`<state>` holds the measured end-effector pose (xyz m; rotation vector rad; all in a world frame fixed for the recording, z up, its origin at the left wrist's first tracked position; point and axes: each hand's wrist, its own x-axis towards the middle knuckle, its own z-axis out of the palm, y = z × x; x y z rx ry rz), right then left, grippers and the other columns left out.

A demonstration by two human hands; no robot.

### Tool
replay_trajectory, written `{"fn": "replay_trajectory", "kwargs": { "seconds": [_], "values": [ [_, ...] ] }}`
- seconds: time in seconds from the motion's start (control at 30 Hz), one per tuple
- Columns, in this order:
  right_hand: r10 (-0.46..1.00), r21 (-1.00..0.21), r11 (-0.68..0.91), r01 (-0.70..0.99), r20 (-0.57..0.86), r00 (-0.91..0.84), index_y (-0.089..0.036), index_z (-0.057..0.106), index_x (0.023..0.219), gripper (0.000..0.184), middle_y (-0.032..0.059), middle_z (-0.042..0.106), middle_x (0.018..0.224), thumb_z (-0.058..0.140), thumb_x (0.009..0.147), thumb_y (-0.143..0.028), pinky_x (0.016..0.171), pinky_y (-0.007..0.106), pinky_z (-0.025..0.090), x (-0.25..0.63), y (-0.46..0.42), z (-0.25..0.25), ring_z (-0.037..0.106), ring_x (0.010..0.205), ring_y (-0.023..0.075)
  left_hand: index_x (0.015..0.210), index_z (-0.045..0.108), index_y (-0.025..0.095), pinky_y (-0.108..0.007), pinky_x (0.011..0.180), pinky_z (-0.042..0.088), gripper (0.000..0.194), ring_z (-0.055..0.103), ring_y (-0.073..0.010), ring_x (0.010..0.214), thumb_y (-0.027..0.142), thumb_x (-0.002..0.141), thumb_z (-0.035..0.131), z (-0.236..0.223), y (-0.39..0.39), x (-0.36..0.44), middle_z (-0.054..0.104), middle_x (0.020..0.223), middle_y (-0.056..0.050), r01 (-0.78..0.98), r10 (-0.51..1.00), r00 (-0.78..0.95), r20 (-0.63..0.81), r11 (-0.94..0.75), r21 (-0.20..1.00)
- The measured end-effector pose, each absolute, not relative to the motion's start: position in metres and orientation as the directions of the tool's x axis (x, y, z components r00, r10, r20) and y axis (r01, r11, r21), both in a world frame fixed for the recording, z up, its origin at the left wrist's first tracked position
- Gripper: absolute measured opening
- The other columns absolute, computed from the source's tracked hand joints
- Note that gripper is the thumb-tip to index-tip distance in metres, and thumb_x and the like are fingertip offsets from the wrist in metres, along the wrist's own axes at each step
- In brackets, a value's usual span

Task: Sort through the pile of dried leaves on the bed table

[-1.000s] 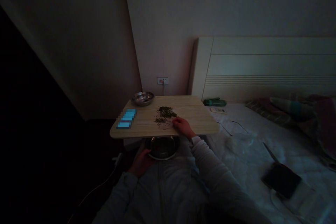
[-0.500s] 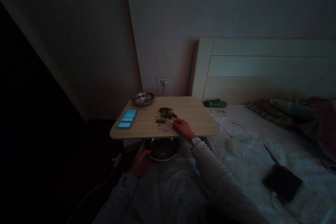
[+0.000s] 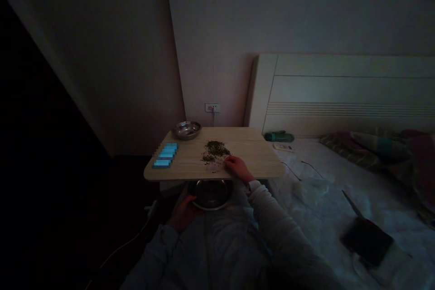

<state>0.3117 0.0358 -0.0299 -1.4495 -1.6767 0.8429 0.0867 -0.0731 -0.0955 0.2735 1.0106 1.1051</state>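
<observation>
The small green bits lie on the counter, around its middle: a denser patch on the far side, a thinner scatter towards the near edge, and a few dark specks apart from the rest. The work on them looks unfinished, with plenty lying loose and no tidy pile made. How many, if any, are in the lower bowl cannot be told, as its inside is too dark.

The right hand is at the near right side of the scatter, palm down, its wrist over the counter's near edge and the forearm running back towards the body. Its grip is pinched, thumb and forefinger drawn together — perhaps on a tiny bit, though the light is too poor to be sure.

The left hand is lower, below the counter's near edge, grasping the left side of the lower bowl. That bowl sits upright over the lap, just under the edge and in line with the scatter.

Farther out, a metal bowl stands at the counter's far left corner — something dark shows inside it — and a phone lies nearer, by the left edge. To the right is the bed, with a green bottle and a remote by the headboard.
</observation>
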Motion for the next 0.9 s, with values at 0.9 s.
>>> {"fn": "replay_trajectory", "kwargs": {
  "seconds": [0.9],
  "values": [
    [0.988,-0.895,0.147,0.420,0.109,-0.112,-0.019,0.069,0.071,0.013,0.0000,0.070,0.070,0.058,0.075,-0.023,0.073,0.027,0.046,0.3117,0.0369,-0.0305,0.061,0.072,0.0159,0.089,0.066,0.019,-0.037,0.078,0.060,0.016,0.073,-0.0229,0.075,0.008,0.080,0.059,-0.0987,-0.0720,0.0839,0.074,0.074,-0.004,-0.603,0.845,0.067,-0.530,0.457,0.653]
  ]
}}
